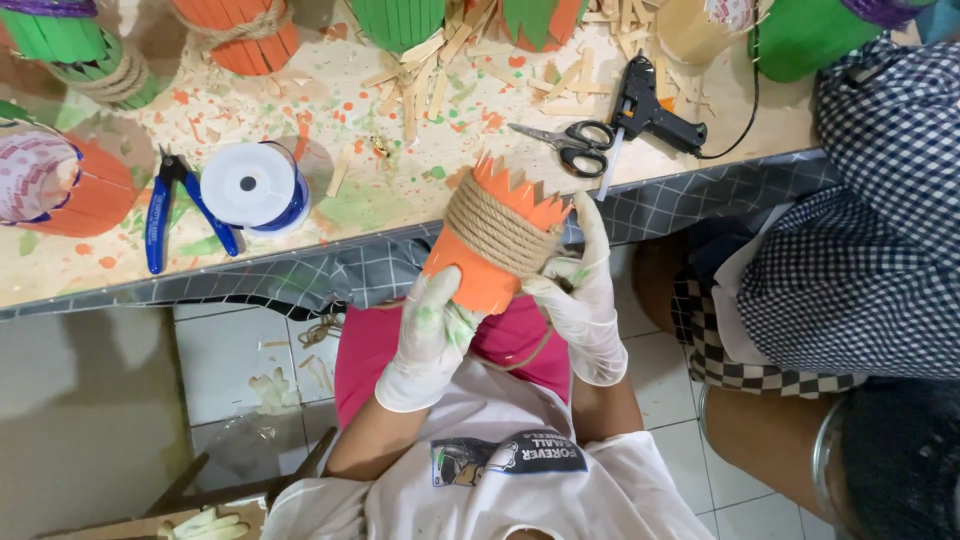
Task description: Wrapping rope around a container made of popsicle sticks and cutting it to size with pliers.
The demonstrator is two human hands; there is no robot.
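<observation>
Paint-flecked bench (400, 205) beyond both gloved hands, left (430, 335) and right (580, 300), clamped on light, brittle-looking orange stick-walled, twine-wrapped holder (495, 240); safest hold looks its wrapped middle.

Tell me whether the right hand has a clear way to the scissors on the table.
Probably yes. The right hand is busy steadying the orange pot wound with twine, but the scissors lie just beyond it on the table, with nothing between them; it would need to release the pot first.
</observation>
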